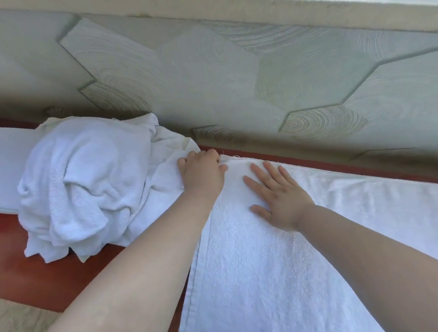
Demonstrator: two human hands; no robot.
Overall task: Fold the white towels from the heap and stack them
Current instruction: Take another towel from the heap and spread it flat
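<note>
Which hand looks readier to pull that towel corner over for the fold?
Left, probably. The left hand curls round the towel at its far corner; the right hand lies flat on it, pinning it.

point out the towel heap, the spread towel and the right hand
towel heap [82, 188], head view, middle of the crumpled pile
spread towel [262, 281], head view, bare terry between the forearms
right hand [278, 195], head view, back of the hand
</note>
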